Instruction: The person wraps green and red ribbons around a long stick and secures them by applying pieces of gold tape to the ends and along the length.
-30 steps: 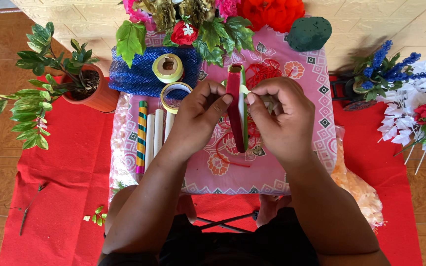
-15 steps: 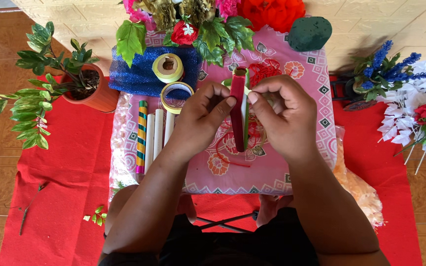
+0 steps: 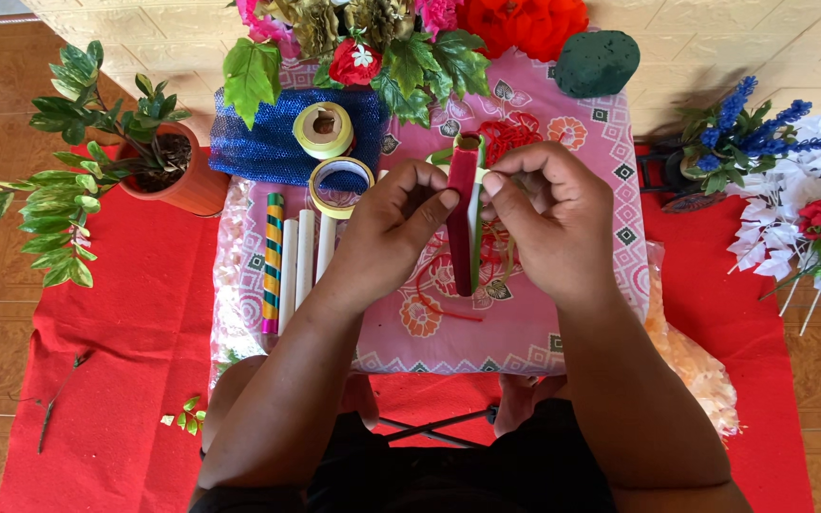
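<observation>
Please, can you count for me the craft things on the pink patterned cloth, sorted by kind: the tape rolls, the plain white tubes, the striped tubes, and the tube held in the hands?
Round rolls of yellowish tape: 2
Plain white tubes: 3
Tube striped green, yellow and red: 1
Dark red tube with green strip, pinched between left hand and right hand: 1
Total: 7

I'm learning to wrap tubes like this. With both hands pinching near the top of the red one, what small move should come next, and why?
Probably slide the left hand down the red tube to press the strip flat. Both hands, the right hand too, pinch near the top, and a green edge shows beside the red, so the lower part looks unsmoothed.
</observation>
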